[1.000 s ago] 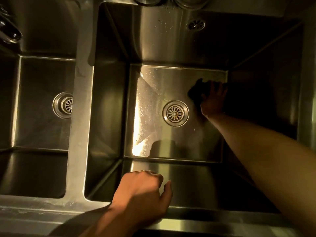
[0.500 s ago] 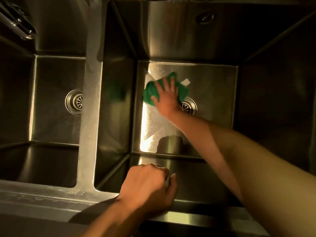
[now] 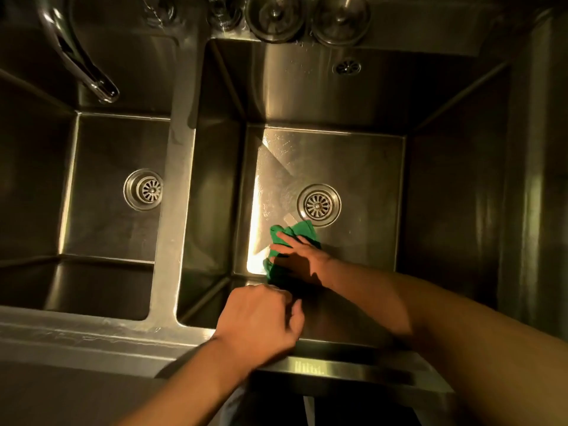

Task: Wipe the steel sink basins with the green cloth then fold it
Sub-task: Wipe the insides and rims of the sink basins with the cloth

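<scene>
A green cloth (image 3: 292,233) lies crumpled on the floor of the right steel basin (image 3: 362,167), near the front-left corner, just below the round drain (image 3: 318,205). My right hand (image 3: 299,259) presses flat on the cloth, fingers spread, arm reaching in from the right. My left hand (image 3: 261,321) rests curled on the basin's front rim (image 3: 338,368), holding nothing I can see. The left basin (image 3: 107,210) with its own drain (image 3: 143,189) lies beyond the steel divider (image 3: 175,195).
A curved tap spout (image 3: 76,59) hangs over the left basin's back edge. Upturned glasses (image 3: 276,16) stand on the ledge behind the right basin. An overflow vent (image 3: 347,67) sits in the right basin's back wall. The lighting is dim.
My right hand has swept the cloth from the basin's far right, across to the back left, then down to the near-left corner. My left hand stayed on the front rim.
</scene>
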{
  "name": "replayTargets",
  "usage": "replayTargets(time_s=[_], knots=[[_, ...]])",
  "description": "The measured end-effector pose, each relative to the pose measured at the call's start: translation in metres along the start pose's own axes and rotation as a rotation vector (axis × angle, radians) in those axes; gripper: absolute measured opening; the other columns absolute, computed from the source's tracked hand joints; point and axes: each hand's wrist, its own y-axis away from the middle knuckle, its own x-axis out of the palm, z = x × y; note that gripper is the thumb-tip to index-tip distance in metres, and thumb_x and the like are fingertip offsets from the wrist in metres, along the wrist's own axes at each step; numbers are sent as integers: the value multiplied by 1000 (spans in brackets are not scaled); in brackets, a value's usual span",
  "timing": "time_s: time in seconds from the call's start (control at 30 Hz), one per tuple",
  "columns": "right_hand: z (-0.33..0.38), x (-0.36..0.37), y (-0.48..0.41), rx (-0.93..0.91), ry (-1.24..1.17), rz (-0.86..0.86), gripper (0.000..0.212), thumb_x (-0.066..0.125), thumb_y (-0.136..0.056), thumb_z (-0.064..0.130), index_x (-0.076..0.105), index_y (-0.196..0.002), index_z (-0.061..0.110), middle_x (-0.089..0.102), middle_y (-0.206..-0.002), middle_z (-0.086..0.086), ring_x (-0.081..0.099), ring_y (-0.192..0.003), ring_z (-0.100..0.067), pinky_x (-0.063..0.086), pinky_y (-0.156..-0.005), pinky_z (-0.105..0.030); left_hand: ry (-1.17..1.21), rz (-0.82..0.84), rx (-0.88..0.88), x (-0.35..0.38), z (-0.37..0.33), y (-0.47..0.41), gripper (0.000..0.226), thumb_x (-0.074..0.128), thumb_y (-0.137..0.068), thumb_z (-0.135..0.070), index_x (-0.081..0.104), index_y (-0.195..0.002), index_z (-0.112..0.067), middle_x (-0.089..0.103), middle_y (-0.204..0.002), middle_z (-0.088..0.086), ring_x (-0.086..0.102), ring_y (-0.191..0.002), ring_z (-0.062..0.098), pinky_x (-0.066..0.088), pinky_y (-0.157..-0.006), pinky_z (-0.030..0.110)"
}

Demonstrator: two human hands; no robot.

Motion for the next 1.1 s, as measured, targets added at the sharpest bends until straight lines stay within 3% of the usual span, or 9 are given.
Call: replayTargets(time_s=[0.07,0.2,0.3,0.43,0.53,0.67,0.8,0.97,1.1], knots=[[-18,13,8,16,1,-117,95,67,-88,14,14,-152,59,-11,-167,21,-5,-156,-27,12,-123,-60,46,-9,-2,4,2,1,53,28,-97,-58,69,-89,-25,70,-81,-2,67,-77,18,53,-75,33],[-27,-7,64,7,299,-75,48,64,-92,14,57,-139,24,11,-167,-3,-6,-154,-40,23,-120,-63,98,-43,-14,10,4,1,56,24,-95,-58,64,-77,-23,64,-68,-5,62,-63,14,56,-70,35],[-39,-11,98,105,353,-31,55,60,-94,15,45,-146,19,22,-162,-12,5,-151,-48,33,-114,-62,97,-51,-20,10,4,2,55,25,-94,-57,63,-74,-23,62,-65,-6,59,-59,14,55,-67,32],[-69,-13,149,323,339,25,46,52,-100,20,47,-145,14,32,-159,-14,25,-147,-41,32,-117,-53,54,-56,-46,7,2,1,52,31,-96,-56,67,-78,-24,65,-69,-5,61,-63,16,55,-69,33],[-78,-15,183,402,255,-45,47,45,-103,14,45,-150,16,28,-162,-13,26,-147,-44,32,-118,-50,61,-50,-67,9,2,2,54,30,-95,-57,71,-82,-24,66,-70,-5,64,-65,16,57,-72,34],[-49,-34,200,341,126,-286,48,60,-95,35,60,-138,16,46,-149,-12,47,-133,-36,38,-113,-42,78,-63,-73,9,1,3,52,32,-95,-56,70,-81,-24,66,-70,-4,64,-66,17,57,-71,35],[-14,-52,208,233,-236,-465,54,66,-89,22,56,-142,13,42,-147,-8,46,-132,-33,34,-117,-39,63,-82,-96,5,-1,6,51,32,-97,-53,70,-83,-22,67,-75,-3,65,-70,19,57,-73,34],[47,-91,248,109,-436,-668,54,72,-92,18,55,-143,9,46,-142,-1,48,-128,-16,33,-115,-26,360,-177,-173,-3,-3,27,35,47,-99,-49,59,-128,-33,70,-115,-9,67,-101,15,55,-86,32],[96,-120,277,16,-547,-769,52,74,-91,18,59,-140,13,46,-142,9,48,-128,-6,38,-113,-24,815,-296,-67,-32,-4,60,87,74,-87,-52,23,-157,-44,37,-154,-24,42,-136,-3,39,-111,24]])
